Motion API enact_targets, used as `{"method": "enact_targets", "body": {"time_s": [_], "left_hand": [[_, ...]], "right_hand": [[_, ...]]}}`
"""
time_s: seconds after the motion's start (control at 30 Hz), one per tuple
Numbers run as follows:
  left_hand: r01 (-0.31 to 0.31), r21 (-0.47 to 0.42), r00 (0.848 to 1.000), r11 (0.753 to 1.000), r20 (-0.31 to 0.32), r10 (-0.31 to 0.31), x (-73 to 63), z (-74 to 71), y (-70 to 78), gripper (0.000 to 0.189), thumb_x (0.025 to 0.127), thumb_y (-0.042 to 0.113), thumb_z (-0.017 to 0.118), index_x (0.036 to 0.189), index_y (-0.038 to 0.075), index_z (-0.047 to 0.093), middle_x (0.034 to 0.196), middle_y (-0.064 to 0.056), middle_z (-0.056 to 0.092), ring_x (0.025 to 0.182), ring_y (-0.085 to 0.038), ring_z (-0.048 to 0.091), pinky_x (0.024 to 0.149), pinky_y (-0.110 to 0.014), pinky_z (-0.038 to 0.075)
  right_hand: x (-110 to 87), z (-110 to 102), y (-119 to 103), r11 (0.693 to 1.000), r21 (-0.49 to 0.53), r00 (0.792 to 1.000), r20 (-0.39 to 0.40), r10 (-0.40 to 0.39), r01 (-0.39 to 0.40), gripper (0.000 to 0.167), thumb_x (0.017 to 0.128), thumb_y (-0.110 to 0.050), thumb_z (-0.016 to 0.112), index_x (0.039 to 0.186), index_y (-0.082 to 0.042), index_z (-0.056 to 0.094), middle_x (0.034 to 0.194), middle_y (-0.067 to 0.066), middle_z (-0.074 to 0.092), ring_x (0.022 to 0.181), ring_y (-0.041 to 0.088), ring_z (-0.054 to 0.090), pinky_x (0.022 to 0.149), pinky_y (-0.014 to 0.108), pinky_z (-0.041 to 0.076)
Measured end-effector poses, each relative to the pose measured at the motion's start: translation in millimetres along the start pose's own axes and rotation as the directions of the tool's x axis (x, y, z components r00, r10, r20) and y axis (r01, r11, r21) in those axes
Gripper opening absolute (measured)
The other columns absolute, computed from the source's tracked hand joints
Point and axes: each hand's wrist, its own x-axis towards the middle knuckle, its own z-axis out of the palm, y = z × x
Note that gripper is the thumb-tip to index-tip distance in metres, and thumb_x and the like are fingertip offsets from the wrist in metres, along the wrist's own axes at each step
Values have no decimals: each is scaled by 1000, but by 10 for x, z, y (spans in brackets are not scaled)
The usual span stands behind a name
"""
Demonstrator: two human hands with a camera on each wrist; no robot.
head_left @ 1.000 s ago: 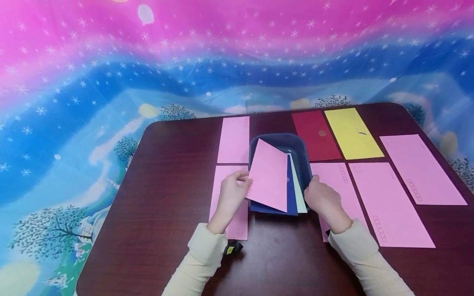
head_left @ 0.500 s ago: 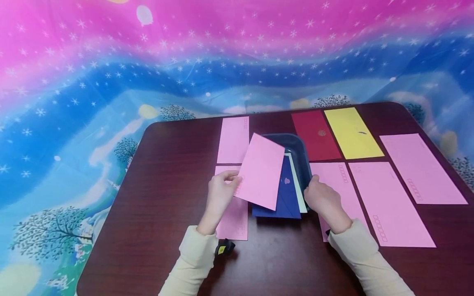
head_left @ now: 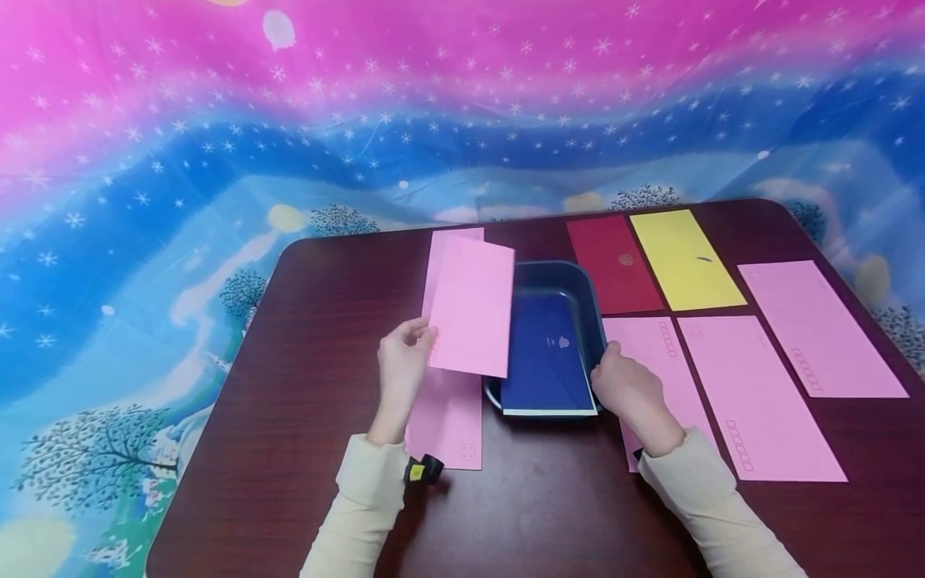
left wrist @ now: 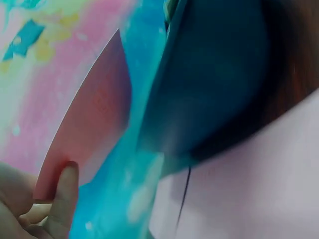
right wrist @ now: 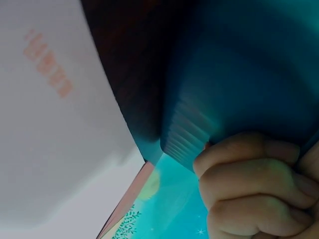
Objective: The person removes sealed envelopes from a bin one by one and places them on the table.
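Note:
My left hand (head_left: 399,361) pinches a pink envelope (head_left: 473,309) by its left edge, and the envelope hangs tilted beside the tray's left side. It overlaps two pink envelopes on the table in the head view. In the left wrist view the thumb (left wrist: 66,194) presses on the face of the held envelope (left wrist: 89,124). The dark blue plastic tray (head_left: 571,274) holds a navy envelope (head_left: 545,353) with a pale green edge (head_left: 545,413) showing beneath it. My right hand (head_left: 630,387) grips the tray's right rim, with curled fingers (right wrist: 249,177) in the right wrist view.
Pink envelopes (head_left: 446,433) lie in a column left of the tray. To its right lie a red envelope (head_left: 610,265), a yellow envelope (head_left: 686,261) and three pink ones (head_left: 762,397). A patterned cloth (head_left: 462,120) hangs behind the dark wooden table (head_left: 311,337).
My left hand has moved left, carrying the pink envelope out from over the tray. The navy and pale green envelopes have settled into the tray. The right hand stays at the rim.

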Motion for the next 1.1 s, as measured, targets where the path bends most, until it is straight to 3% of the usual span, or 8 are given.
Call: {"method": "enact_targets", "body": {"time_s": [0.17, 0.37, 0.5, 0.67, 0.8, 0.93, 1.03, 1.1], "left_hand": [[32, -2, 994, 999, -108, -32, 288, -127, -150, 26, 89, 17, 65, 112, 4, 69, 103, -17, 72, 83, -24, 67, 64, -19, 48], [90, 23, 981, 996, -174, -85, 633, -306, -344, 27, 91, 16, 62, 113, 1, 68, 106, -21, 70, 86, -24, 66, 60, -13, 41], [152, 33, 970, 988, -199, -143, 807, -397, -494, 29, 93, 14, 57, 116, -1, 65, 108, -23, 68, 87, -24, 64, 64, -16, 42], [219, 37, 954, 975, -218, -206, 912, -462, -641, 32, 95, 13, 52, 121, -4, 62, 112, -24, 66, 91, -28, 63, 77, -30, 49], [232, -22, 954, 972, -190, -232, 940, -474, -685, 43, 95, 18, 55, 131, -5, 53, 126, -26, 59, 112, -34, 59, 96, -40, 48], [248, -12, 964, 969, -97, -248, 959, -460, -680, 62, 88, 21, 65, 141, -1, 40, 147, -27, 34, 135, -36, 39, 112, -42, 34], [254, 102, 967, 962, 3, -255, 974, -430, -677, 72, 84, 18, 69, 145, 2, 35, 153, -26, 13, 141, -39, 23, 116, -44, 27], [235, 194, 968, 952, 47, -248, 984, -403, -686, 74, 82, 16, 71, 144, 3, 34, 153, -24, 7, 141, -41, 17, 116, -47, 26]], "right_hand": [[-2, 2, 3, 1000, 1, 1000, -4, 3, -3, 51, 96, -15, 38, 133, 19, 28, 95, 33, 60, 70, 32, 58, 56, 38, 45], [-13, -11, 9, 1000, -1, 1000, -8, -4, 4, 51, 96, -15, 38, 132, 19, 28, 96, 34, 60, 71, 33, 59, 56, 40, 46], [-12, -11, 5, 1000, 2, 1000, -8, -7, 7, 51, 96, -15, 38, 133, 19, 27, 97, 35, 60, 71, 33, 59, 56, 40, 46], [-12, -5, -2, 1000, 4, 1000, -11, -13, 13, 50, 96, -15, 37, 132, 20, 28, 96, 34, 59, 70, 34, 59, 56, 41, 46], [-15, -6, -8, 1000, 0, 1000, -13, -8, 8, 50, 96, -15, 37, 132, 20, 28, 95, 34, 59, 70, 33, 58, 56, 40, 46], [-16, -8, -12, 1000, -3, 1000, -7, -2, 2, 51, 97, -15, 38, 132, 20, 27, 94, 34, 59, 69, 33, 58, 55, 39, 45], [-17, -11, -15, 1000, -5, 1000, -3, -1, 1, 50, 97, -15, 38, 132, 19, 27, 93, 33, 59, 69, 32, 58, 55, 38, 45], [-20, -12, -18, 1000, -5, 1000, -2, 0, 0, 50, 97, -15, 37, 132, 19, 27, 94, 33, 59, 69, 32, 57, 55, 38, 44]]}}
